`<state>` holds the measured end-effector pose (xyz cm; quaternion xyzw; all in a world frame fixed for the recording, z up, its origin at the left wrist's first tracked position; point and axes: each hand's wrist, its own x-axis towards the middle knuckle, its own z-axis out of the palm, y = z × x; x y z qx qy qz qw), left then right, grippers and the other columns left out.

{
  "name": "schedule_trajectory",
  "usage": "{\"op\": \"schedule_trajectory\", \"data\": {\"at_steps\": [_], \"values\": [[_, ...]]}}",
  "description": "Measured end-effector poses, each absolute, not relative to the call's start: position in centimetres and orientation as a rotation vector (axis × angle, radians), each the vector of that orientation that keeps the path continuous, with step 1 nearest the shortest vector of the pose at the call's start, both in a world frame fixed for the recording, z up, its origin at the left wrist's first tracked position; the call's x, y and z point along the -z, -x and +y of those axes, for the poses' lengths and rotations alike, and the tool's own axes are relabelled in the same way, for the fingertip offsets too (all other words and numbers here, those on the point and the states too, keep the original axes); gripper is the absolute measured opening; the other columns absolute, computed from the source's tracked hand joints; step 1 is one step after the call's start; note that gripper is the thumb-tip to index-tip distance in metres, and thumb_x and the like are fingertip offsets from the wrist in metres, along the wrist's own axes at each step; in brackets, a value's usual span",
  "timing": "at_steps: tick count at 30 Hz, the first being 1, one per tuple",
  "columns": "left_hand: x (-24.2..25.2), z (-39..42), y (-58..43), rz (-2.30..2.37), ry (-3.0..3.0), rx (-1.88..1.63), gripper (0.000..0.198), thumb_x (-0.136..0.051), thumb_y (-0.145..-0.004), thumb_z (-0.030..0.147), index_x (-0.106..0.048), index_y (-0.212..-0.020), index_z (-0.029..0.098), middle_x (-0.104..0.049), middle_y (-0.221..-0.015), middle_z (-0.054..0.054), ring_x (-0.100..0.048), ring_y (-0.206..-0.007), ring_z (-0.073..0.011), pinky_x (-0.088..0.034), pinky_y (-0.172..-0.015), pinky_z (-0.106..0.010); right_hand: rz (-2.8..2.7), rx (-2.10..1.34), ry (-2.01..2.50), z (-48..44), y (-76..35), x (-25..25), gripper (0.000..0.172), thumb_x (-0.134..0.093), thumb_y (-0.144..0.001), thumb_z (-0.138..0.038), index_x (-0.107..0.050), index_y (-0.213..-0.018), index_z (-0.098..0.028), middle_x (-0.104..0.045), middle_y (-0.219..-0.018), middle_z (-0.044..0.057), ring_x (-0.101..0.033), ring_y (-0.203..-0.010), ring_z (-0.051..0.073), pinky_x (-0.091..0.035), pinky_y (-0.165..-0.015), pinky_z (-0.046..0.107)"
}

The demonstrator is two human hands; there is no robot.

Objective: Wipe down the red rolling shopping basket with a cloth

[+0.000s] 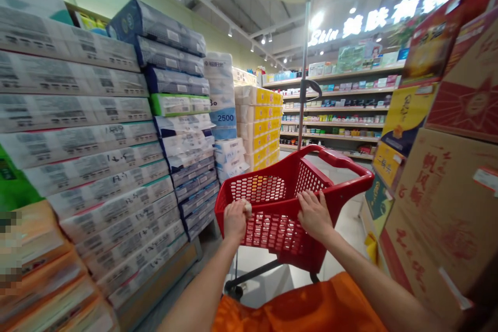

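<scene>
A red plastic shopping cart (272, 220) stands crosswise in front of me, its basket walls full of small holes and its handle (342, 161) on the right side. My left hand (235, 219) is closed over the near rim toward the cart's left end, with a small whitish piece (248, 208) by its thumb and forefinger that I cannot make out. Farther right along the same rim, my right hand (313, 213) is wrapped over the edge, fingers on the inside. A pole (304, 72) with a flag rises behind the cart.
High stacks of wrapped tissue packs (116, 166) line the left, with yellow-ended packs (264, 127) beyond. Cardboard boxes (439, 207) are piled close on the right. Shelves of small goods (334, 109) stand at the back. Pale floor (350, 225) shows between cart and boxes.
</scene>
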<state>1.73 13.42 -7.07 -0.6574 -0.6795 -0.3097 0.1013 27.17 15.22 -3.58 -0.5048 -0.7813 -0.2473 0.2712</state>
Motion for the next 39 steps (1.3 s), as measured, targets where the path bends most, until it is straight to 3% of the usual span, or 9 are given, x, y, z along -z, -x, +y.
{"op": "schedule_trajectory", "data": {"at_steps": [5,12,19,26,33,39], "values": [[7.4,13.9,-3.3,-1.850,2.068,0.993,0.042,-0.039,-0.077,0.005,-0.055,-0.111,0.022,-0.055,-0.121,-0.003,-0.045,-0.115,-0.0173,-0.031,-0.101,-0.040,-2.089,0.721,1.334,14.5,-26.6,4.0,0.041,-0.044,-0.073,-0.016,-0.056,-0.112,-0.011,-0.058,-0.115,0.010,-0.043,-0.112,0.024,-0.013,-0.104,0.045],[9.3,13.4,2.6,-2.079,1.735,1.062,0.040,-0.034,-0.076,0.006,-0.054,-0.109,0.014,-0.054,-0.119,-0.010,-0.043,-0.116,-0.0208,-0.032,-0.100,-0.043,-2.041,0.734,1.324,13.6,-25.5,4.4,0.041,-0.045,-0.072,-0.015,-0.057,-0.111,-0.010,-0.058,-0.114,0.010,-0.043,-0.111,0.025,-0.014,-0.105,0.044],[9.1,14.8,-3.2,-1.700,2.056,1.110,0.047,-0.035,-0.071,0.003,-0.053,-0.112,0.019,-0.054,-0.120,-0.006,-0.043,-0.116,-0.0193,-0.032,-0.101,-0.044,-2.071,0.699,1.231,13.4,-23.8,4.7,0.044,-0.044,-0.072,-0.014,-0.056,-0.114,-0.010,-0.057,-0.117,0.010,-0.042,-0.114,0.024,-0.012,-0.105,0.043],[9.7,14.4,2.0,-1.863,1.811,1.122,0.043,-0.035,-0.073,0.005,-0.055,-0.109,0.015,-0.055,-0.119,-0.009,-0.043,-0.116,-0.0225,-0.033,-0.100,-0.047,-2.082,0.686,1.219,13.4,-23.0,5.2,0.044,-0.044,-0.074,-0.014,-0.055,-0.116,-0.011,-0.056,-0.119,0.009,-0.040,-0.117,0.023,-0.010,-0.106,0.041],[9.2,14.6,-5.2,-1.598,2.097,1.050,0.049,-0.033,-0.073,0.002,-0.051,-0.117,0.017,-0.051,-0.125,-0.008,-0.040,-0.120,-0.0205,-0.032,-0.102,-0.044,-2.139,0.672,1.215,13.2,-23.8,4.1,0.042,-0.044,-0.074,-0.015,-0.056,-0.115,-0.013,-0.057,-0.118,0.008,-0.042,-0.114,0.023,-0.011,-0.105,0.041],[10.6,13.7,1.7,-1.739,1.850,1.072,0.044,-0.032,-0.075,0.005,-0.054,-0.112,0.014,-0.055,-0.119,-0.011,-0.042,-0.117,-0.0229,-0.031,-0.101,-0.048,-2.038,0.702,1.333,13.8,-27.7,2.0,0.040,-0.044,-0.074,-0.017,-0.057,-0.112,-0.012,-0.058,-0.115,0.009,-0.044,-0.112,0.024,-0.012,-0.103,0.044]]}}
